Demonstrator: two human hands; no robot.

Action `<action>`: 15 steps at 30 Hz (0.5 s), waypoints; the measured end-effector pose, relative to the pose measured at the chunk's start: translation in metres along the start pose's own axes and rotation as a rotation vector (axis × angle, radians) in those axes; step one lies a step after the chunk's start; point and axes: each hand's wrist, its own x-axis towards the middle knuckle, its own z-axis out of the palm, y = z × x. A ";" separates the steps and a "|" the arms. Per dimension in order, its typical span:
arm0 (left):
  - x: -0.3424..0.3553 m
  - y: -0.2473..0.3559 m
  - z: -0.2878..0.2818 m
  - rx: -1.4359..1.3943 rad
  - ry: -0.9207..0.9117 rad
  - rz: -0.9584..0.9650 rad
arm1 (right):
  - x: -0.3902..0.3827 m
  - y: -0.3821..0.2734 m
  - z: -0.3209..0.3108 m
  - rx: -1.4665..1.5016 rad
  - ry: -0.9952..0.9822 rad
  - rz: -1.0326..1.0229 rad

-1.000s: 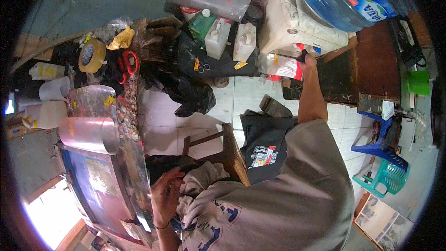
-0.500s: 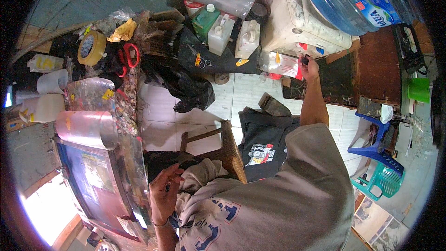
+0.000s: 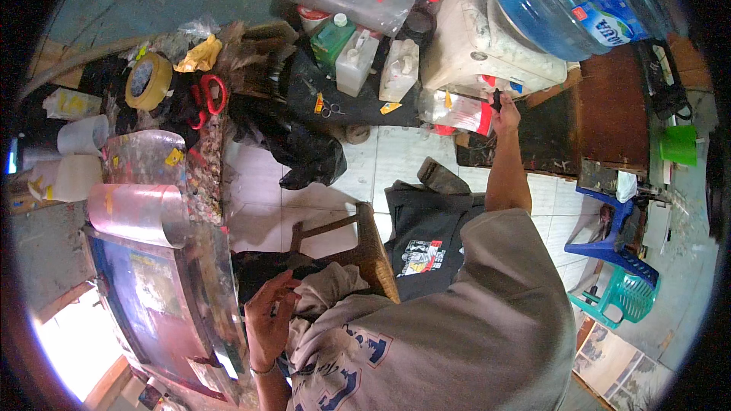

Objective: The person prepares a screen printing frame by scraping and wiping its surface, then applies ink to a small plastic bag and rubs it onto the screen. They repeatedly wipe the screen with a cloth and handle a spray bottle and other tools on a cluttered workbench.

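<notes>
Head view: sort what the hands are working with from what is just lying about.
In hand:
right hand at a small dark object, beside the clear bottle
left hand on grey cloth

Lying about:
tape roll
red scissors
blue water jug

White tiled floor (image 3: 403, 156), wooden chair (image 3: 358, 240), blue plastic stool (image 3: 609, 232).

A person in a loose grey short-sleeved T-shirt (image 3: 487, 320) with blue block lettering across the front at six o'clock; forearms bare, a thin bracelet (image 3: 263, 370) circling the left wrist at seven o'clock.
</notes>
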 end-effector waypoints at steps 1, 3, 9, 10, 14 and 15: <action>0.002 -0.002 -0.001 -0.024 -0.008 0.002 | 0.004 -0.016 -0.011 -0.012 -0.056 0.023; -0.003 0.001 0.004 -0.024 0.044 -0.037 | -0.019 -0.020 0.040 0.311 0.089 0.192; -0.009 -0.008 0.004 -0.166 0.025 -0.069 | -0.067 -0.075 0.092 0.608 0.053 0.200; -0.010 -0.009 0.004 -0.164 0.011 -0.064 | -0.063 -0.072 0.087 0.608 0.052 0.208; -0.013 -0.015 0.008 -0.246 0.003 -0.092 | -0.046 -0.051 0.084 0.450 0.004 -0.028; -0.013 -0.017 0.009 -0.288 0.010 -0.112 | -0.045 -0.050 0.085 0.442 0.010 -0.033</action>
